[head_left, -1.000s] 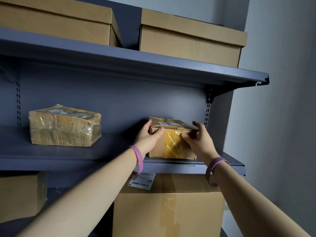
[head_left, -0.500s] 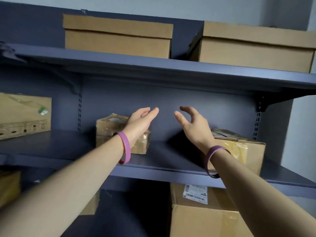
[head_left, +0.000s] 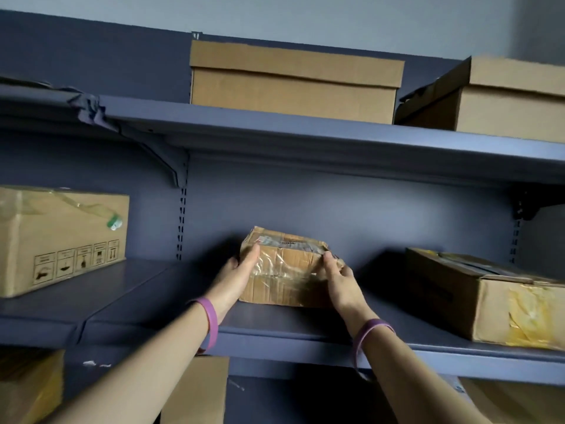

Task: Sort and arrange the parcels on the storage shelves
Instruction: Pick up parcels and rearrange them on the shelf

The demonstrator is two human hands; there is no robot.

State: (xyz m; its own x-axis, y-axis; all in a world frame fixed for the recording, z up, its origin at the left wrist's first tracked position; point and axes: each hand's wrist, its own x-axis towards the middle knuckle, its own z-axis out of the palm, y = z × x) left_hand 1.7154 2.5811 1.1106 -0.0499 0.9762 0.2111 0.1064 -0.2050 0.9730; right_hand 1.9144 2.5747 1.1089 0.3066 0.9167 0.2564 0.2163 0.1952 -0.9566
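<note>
On the blue-grey metal middle shelf [head_left: 137, 304], a large brown cardboard carton printed with handling symbols [head_left: 61, 237] stands at the far left, well apart from the hands. Near the middle, the left hand [head_left: 235, 276] clasps the left end of a small, tape-wrapped brown cardboard parcel [head_left: 284, 270] resting on the shelf close to the back panel. The right hand [head_left: 339, 280] wraps its fingers round the parcel's right end, so the parcel sits squeezed between both hands, and a yellow-taped brown cardboard box [head_left: 489, 298] lies further right.
</note>
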